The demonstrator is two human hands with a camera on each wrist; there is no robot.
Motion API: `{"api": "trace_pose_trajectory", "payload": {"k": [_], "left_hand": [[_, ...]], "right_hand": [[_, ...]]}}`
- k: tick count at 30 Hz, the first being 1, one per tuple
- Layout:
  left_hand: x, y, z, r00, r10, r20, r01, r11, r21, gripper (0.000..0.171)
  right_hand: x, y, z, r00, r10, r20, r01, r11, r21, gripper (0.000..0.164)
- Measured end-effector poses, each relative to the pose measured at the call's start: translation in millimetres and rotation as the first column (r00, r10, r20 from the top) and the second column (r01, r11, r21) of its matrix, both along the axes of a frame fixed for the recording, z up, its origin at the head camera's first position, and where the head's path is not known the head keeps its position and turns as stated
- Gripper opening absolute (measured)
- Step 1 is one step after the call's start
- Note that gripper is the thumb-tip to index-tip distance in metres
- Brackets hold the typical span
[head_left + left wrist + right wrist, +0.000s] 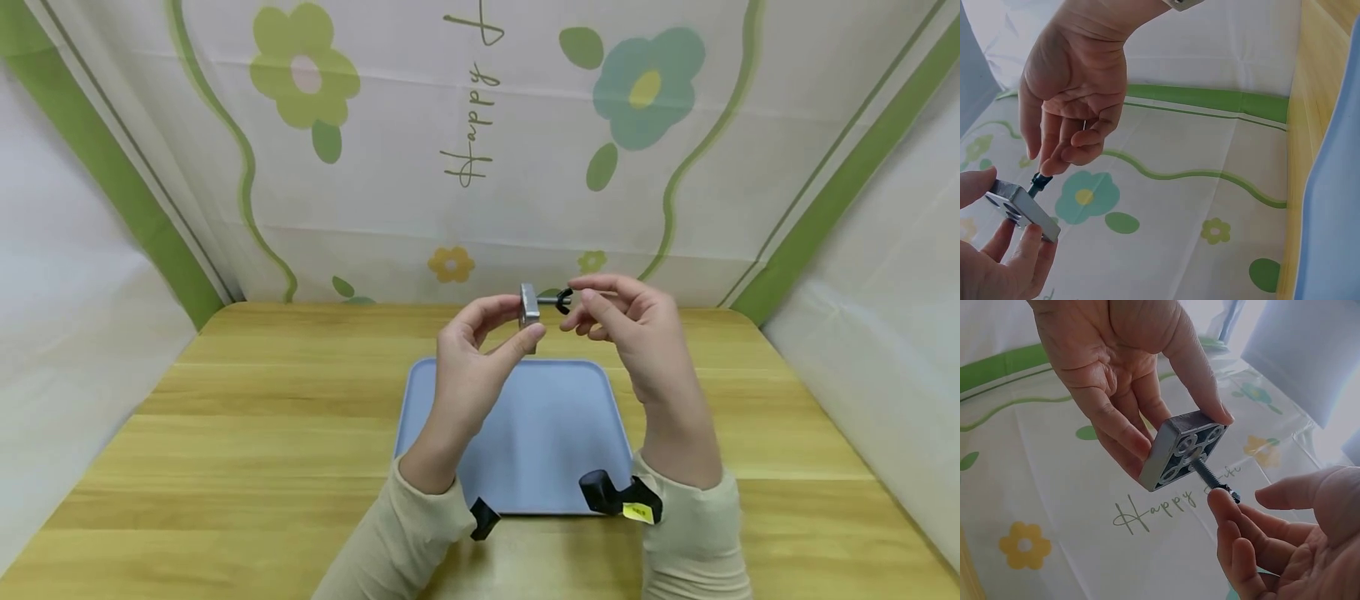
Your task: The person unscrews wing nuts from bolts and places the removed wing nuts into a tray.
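Note:
My left hand (468, 358) grips a small square silver metal block (529, 302) by its edges, thumb on one side and fingers on the other. In the right wrist view, the block's ribbed face shows round holes. A threaded bolt (1207, 474) stands out from the middle of that face. Near the bolt's free end sits a black wing-shaped nut (563, 302). My right hand (637, 325) is beside it with loosely bent fingers. The index fingertip (1219, 499) touches the nut, while the thumb (1285, 492) stands apart from it.
Below the hands, a light blue tray (532, 433) lies on the wooden table (262, 442). A white cloth (405, 100) with flowers and lettering hangs behind the table's far edge. Black camera mounts (618, 497) sit at both sleeves.

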State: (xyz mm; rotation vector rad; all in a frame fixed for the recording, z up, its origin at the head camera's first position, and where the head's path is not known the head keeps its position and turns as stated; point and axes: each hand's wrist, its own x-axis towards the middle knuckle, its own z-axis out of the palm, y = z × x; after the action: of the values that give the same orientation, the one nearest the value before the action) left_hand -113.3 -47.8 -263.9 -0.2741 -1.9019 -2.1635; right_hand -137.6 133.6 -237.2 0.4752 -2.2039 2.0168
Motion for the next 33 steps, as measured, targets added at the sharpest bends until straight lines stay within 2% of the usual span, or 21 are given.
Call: {"api": "trace_pose_trajectory", "payload": {"k": [6, 18, 24, 33], "left_hand": [[0.9, -0.1, -1.9, 1.000, -0.001, 0.007, 0.001, 1.000, 0.000, 0.032], [-0.9, 0.2, -3.3, 1.000, -0.007, -0.009, 0.007, 1.000, 0.000, 0.034], [-0.9, -0.5, -3.9, 1.000, 0.002, -0.009, -0.002, 1.000, -0.002, 0.033], [-2.6, -0.4, -4.0, 1.000, -0.009, -0.015, 0.009, 1.000, 0.003, 0.033]], "right_hand": [[-2.6, 0.0, -4.8, 1.000, 0.011, -0.001, -0.011, 1.000, 0.000, 0.014], [-5.3, -0.6, -4.0, 1.000, 0.014, 0.001, -0.014, 0.999, -0.029, 0.015], [-5.8, -1.2, -6.3, 0.998, 0.047, -0.032, -0.048, 0.998, -0.038, 0.015], [-6.2, -3.0, -5.8, 0.996, 0.020, -0.086, -0.018, 1.000, 0.023, 0.021]]}}
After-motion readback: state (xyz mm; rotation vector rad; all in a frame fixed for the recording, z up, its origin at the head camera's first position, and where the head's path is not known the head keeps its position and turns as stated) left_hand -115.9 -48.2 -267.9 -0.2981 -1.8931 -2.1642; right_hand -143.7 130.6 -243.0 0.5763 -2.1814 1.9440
